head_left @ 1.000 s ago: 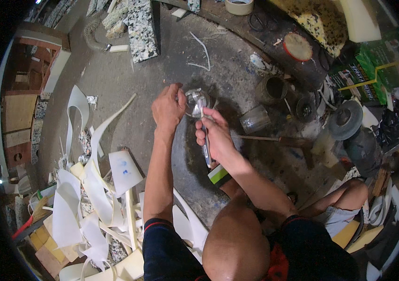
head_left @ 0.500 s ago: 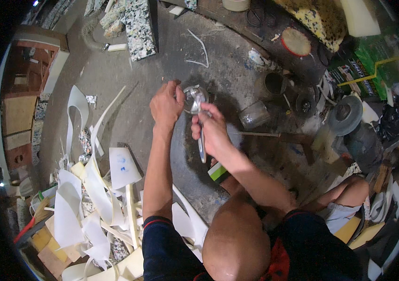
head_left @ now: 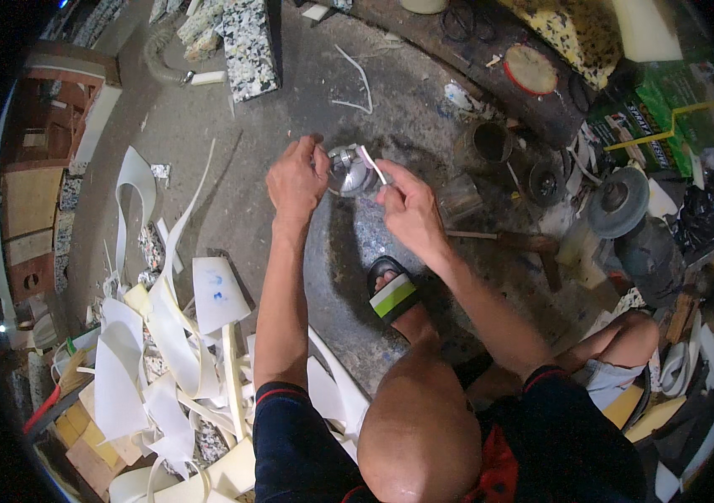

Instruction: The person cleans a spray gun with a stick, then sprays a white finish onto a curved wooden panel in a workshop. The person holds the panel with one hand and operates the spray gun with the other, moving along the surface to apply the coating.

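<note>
My left hand (head_left: pixel 297 176) has its fingers curled at the left edge of a shiny silver round metal piece (head_left: pixel 351 178) low in the middle of the view; what its fingertips grip is hidden. To the right of that piece, my right hand (head_left: pixel 409 210) holds a slim pale tool (head_left: pixel 371 163), tilted, with its upper end beside the metal. Below my hands, my foot in a black sandal (head_left: pixel 390 293) with a green and white strap rests on the dark grey floor (head_left: pixel 290 117).
White foam offcuts (head_left: pixel 168 344) pile up at lower left. Speckled foam blocks (head_left: pixel 248 50) lie at the top. At right are a dark can (head_left: pixel 488 147), a clear container (head_left: pixel 460 199), a wooden-handled tool (head_left: pixel 525 243), a grey disc (head_left: pixel 617 201) and a dark ledge (head_left: pixel 499 50).
My right hand has swung rightward and the tool has tilted, no longer pointing down along my palm. My left hand has shifted slightly up and left. More of the sandal shows.
</note>
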Available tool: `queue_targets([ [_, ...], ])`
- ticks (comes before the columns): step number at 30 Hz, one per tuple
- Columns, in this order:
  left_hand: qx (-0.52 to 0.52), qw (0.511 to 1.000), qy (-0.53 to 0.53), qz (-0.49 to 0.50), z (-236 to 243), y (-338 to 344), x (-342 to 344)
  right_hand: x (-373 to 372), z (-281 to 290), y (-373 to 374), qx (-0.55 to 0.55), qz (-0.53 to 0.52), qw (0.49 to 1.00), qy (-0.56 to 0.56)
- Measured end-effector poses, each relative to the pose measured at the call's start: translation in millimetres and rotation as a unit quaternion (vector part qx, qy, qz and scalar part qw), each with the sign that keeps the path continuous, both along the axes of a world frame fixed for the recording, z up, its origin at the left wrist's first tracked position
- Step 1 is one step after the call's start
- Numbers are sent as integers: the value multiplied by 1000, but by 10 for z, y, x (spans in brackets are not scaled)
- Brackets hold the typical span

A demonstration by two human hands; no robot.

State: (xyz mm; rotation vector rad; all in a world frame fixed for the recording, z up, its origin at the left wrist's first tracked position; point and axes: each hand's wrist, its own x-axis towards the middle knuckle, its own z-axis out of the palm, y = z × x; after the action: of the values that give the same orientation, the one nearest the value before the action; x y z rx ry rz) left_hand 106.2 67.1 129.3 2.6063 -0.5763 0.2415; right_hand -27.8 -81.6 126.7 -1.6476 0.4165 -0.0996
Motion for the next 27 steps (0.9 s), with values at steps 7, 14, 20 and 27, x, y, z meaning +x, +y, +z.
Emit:
queue_targets([
  [7,16,1000,15,12,13,-29,19,470,-2,-170,-256,98,959,-76],
  [14,-1,1000,7,1,20,-26,-12,348,108,-267,-333,106,935,-59],
  [20,0,1000,-5,-5,42,-46,7,457,260,-270,-429,136,893,2],
  [27,9,1000,8,-3,21,-22,30,364,-171,-162,-120,33,990,-58],
])
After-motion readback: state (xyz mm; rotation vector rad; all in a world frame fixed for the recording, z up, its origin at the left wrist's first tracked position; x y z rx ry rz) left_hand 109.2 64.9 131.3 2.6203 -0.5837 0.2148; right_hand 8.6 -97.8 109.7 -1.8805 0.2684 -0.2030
